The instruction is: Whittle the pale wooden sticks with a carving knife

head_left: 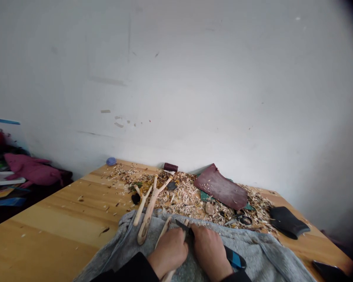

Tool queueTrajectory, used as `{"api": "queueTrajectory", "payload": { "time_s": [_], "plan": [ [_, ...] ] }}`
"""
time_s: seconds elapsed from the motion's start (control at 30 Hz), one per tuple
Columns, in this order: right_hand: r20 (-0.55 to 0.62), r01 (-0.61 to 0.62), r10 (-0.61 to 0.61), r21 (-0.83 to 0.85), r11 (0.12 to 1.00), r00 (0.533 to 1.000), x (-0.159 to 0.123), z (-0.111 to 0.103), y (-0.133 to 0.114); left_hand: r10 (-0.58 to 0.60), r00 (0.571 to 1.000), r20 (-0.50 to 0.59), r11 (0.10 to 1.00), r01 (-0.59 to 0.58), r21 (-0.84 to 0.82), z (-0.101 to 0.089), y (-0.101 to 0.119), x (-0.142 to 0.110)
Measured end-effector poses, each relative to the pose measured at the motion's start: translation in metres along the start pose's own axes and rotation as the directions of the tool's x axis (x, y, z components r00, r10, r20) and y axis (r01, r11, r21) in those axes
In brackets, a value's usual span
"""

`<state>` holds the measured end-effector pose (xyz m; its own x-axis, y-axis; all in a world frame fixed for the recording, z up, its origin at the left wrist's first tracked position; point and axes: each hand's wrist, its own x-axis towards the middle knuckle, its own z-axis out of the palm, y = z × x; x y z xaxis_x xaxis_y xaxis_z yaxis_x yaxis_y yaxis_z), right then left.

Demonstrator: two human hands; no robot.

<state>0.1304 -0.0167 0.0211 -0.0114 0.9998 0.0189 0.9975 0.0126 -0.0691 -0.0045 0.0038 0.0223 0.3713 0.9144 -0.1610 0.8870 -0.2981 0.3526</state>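
My left hand [171, 250] is closed around a pale forked stick [164, 227], whose prong tips show above my fingers. Its lower end comes out beneath the hand. My right hand [209, 250] grips a knife with a black and blue handle [235, 258]. The dark knife blade [182, 226] points left, close to the stick's right prong; I cannot tell whether it touches. Under both hands spreads a grey cloth [253, 250]. Left of them, a larger peeled forked stick [150, 209] and a smaller one [140, 208] lie partly on the cloth.
Wood shavings [179, 196] cover the back of the wooden table [61, 219], against a wall. Among them are brown leather [220, 188], scissors [244, 220] and a thread spool [170, 167]. Black material [288, 222] and a phone-like object [329, 271] lie right. A purple ball [111, 161] sits back left.
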Motion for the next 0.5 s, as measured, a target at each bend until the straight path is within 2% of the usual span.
{"api": "queueTrajectory", "payload": {
  "time_s": [0.27, 0.5],
  "plan": [
    [0.027, -0.019, 0.020, -0.014, 1.000, 0.999, 0.000, 0.001, -0.004, 0.016, 1.000, -0.022, 1.000, -0.015, 0.016, 0.008, -0.002, 0.002],
    [0.016, -0.068, 0.070, -0.116, 0.991, 0.997, 0.002, 0.003, -0.012, 0.023, 1.000, 0.003, 1.000, -0.023, 0.011, 0.005, 0.002, 0.001]
  ]
}}
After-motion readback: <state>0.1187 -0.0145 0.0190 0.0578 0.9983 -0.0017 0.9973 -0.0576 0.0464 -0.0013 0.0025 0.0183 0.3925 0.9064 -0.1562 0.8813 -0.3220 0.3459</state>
